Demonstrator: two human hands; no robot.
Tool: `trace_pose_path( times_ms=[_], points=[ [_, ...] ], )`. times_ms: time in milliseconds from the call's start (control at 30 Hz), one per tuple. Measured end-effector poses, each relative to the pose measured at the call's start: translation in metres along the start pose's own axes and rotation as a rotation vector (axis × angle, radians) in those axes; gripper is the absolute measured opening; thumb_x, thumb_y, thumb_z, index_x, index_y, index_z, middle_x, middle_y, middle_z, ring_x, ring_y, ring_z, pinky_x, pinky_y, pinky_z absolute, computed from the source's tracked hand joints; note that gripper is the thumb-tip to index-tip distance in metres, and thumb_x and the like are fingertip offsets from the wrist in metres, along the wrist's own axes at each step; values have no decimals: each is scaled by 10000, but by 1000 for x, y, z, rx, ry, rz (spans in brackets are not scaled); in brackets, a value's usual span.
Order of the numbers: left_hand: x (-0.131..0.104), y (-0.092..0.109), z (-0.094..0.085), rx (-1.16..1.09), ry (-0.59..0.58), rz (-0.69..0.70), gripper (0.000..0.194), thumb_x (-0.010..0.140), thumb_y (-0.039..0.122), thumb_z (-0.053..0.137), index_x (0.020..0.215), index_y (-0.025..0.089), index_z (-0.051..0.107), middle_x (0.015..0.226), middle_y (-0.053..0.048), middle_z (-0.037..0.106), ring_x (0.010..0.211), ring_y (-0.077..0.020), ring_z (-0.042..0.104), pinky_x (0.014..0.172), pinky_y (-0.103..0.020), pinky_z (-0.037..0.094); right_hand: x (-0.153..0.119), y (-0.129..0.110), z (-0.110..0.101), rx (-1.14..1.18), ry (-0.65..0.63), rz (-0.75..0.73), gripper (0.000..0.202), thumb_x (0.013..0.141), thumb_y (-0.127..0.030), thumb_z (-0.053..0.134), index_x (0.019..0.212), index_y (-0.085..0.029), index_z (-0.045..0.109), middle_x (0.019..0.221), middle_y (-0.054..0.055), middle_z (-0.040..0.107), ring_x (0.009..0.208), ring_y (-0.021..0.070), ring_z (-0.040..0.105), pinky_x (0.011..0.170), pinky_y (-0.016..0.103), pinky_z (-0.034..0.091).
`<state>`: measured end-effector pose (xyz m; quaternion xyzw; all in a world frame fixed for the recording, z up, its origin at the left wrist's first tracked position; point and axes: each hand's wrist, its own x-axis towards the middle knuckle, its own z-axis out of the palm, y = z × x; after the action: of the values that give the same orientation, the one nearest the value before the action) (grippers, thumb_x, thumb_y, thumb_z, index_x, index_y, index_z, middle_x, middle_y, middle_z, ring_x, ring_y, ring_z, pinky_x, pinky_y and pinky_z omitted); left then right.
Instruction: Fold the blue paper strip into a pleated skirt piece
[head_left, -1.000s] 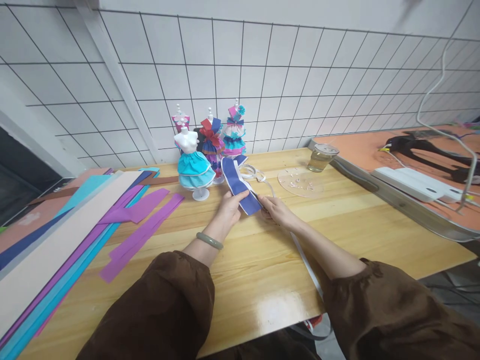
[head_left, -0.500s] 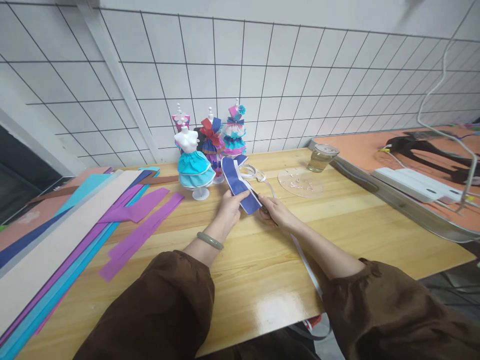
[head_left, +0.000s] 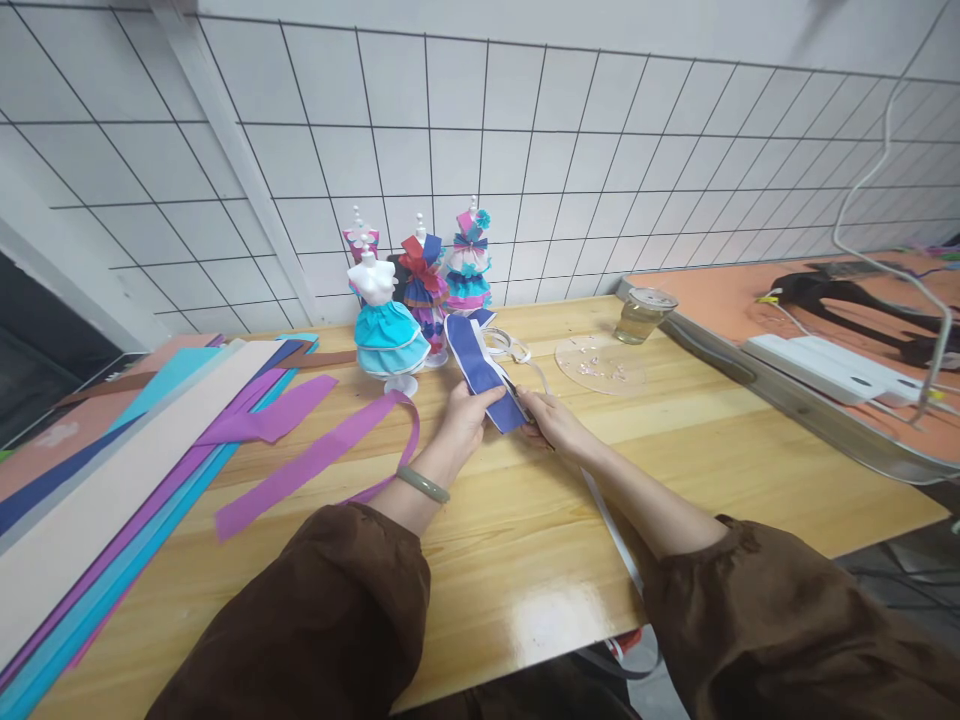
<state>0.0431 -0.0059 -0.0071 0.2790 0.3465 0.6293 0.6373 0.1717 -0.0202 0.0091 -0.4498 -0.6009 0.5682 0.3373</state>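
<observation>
My left hand (head_left: 466,418) pinches a dark blue fabric strip (head_left: 474,358) with white along its edges, thumb on top. The strip slants from the doll mannequins down toward my right hand (head_left: 546,420). That hand is closed round small dark scissors (head_left: 511,384), mostly hidden by the fingers, with the blades at the strip's right edge. Beside my left wrist a purple strip (head_left: 315,462) lies on the table, one end curling round toward the forearm. A white ribbon (head_left: 611,525) runs from under my right forearm to the table's front edge.
Several mini dress mannequins stand at the back, the nearest in a turquoise skirt (head_left: 390,335). Long fabric strips (head_left: 150,470) are stacked at left. A ribbon roll (head_left: 504,343), a clear plate (head_left: 600,366) with small bits, and a glass jar (head_left: 645,315) sit farther back.
The purple strip beside my left arm has spread apart, and one end now bends toward my wrist. My left hand and the blue strip have shifted slightly right; my right hand has barely moved.
</observation>
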Motion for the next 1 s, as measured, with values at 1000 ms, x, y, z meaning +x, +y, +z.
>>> trace_pose_path(
  times_ms=[1000],
  points=[
    [-1, -6, 0, -26, -2, 10, 338, 530, 114, 719, 842, 125, 591, 820, -66, 657, 708, -161, 611, 713, -314, 475, 0, -3, 0, 10, 51, 50, 398, 794, -555, 390, 624, -197, 351, 409, -87, 231, 305, 51, 215, 298, 185, 176]
  ],
)
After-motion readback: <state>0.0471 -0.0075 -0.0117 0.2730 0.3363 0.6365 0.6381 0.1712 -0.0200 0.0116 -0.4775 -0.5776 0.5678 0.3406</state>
